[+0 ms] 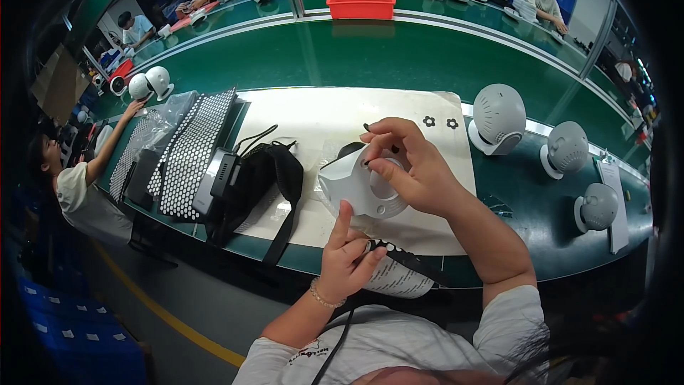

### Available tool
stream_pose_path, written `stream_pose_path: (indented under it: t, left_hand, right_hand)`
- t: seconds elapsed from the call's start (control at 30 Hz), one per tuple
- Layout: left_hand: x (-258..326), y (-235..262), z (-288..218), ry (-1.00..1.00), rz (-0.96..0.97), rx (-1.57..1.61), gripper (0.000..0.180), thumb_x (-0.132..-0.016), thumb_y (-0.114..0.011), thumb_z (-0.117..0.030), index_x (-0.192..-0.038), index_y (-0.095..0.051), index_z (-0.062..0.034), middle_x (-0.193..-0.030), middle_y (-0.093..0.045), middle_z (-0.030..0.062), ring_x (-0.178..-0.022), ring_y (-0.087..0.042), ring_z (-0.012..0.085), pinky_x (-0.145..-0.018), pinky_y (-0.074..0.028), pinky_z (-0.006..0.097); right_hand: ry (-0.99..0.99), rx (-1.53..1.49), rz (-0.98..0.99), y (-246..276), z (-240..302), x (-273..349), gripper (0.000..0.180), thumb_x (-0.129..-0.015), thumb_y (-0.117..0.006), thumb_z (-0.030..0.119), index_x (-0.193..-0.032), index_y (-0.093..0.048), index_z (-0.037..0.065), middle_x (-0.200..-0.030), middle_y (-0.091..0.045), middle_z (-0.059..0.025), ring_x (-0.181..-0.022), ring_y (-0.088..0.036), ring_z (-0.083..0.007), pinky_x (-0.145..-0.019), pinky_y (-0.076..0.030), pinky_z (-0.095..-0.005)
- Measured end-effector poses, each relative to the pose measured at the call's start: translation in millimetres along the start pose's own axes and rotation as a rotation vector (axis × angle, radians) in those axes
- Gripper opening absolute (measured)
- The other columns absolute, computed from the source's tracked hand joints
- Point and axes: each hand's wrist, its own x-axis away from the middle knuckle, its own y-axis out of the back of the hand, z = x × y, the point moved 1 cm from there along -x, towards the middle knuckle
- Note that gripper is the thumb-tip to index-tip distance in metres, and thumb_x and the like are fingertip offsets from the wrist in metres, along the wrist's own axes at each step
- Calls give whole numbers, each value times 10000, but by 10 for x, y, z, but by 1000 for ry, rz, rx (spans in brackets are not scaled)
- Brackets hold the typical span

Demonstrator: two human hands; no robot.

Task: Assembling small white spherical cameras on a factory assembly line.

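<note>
A white rounded plastic housing (353, 184) with a round opening lies tilted on the pale work mat (434, 224). My right hand (410, 164) is over it, thumb and finger closed around a small black round piece beside the opening. Other small dark spots show on its fingertips. My left hand (345, 264) reaches up from below, its index finger stretched against the housing's lower edge. Its other fingers are curled on a printed backing sheet (400, 276) with a black-and-white dotted edge, partly hidden by the hand. Two black flower-shaped pieces (428, 122) lie on the mat.
White ball-shaped devices on bases (499, 117) stand at the right, near a white strip (613, 203). Left are a black strapped bag (246, 196), a grey device (216, 182) and dotted sheets (192, 146). A co-worker (82, 178) reaches in there. A red bin (361, 5) stands beyond.
</note>
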Motion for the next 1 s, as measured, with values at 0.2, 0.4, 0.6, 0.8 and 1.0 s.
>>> stream_pose_path:
  t: [0.2,0.4,0.6,0.8,1.0]
  left_hand:
    - [10,-15,9,18,-15,29,143,-724,-654,-29,-678,-548,55,-1398,-194,217,-661,-560,175,-633,-460,253]
    - [18,-19,-15,36,-27,52,161,-726,-651,-25,-657,-532,58,-1399,-191,213,-707,-588,190,-662,-473,264]
    - [21,2,6,42,-12,40,185,-725,-653,-27,-636,-514,57,-1405,-178,205,-733,-599,199,-667,-481,268]
    - [-4,-3,12,34,10,46,221,-743,-612,1,-604,-444,35,-1425,-120,189,-762,-608,213,-663,-477,272]
    - [13,-6,19,34,-14,70,168,-718,-656,-8,-672,-516,73,-1407,-180,194,-766,-597,206,-657,-487,268]
  right_hand:
    - [-39,199,82,38,104,-13,374,-801,-505,-6,-1158,-418,64,-911,-557,-89,-901,-553,-177,-897,-369,-355]
    - [309,716,55,29,224,94,320,-758,-551,37,-1070,-522,101,-966,-594,-92,-1052,-502,-272,-950,-300,-421]
    - [166,544,13,50,95,336,163,-770,-589,115,-928,-551,102,-1220,-463,-111,-1258,-289,-339,-986,-214,-456]
    - [40,433,91,-18,2,427,95,-805,-592,182,-810,-554,95,-1376,-280,-130,-1320,-88,-352,-1008,-136,-474]
    - [82,555,111,-30,-23,490,88,-792,-607,183,-834,-598,107,-1387,-271,-128,-1323,-99,-329,-1018,-118,-445]
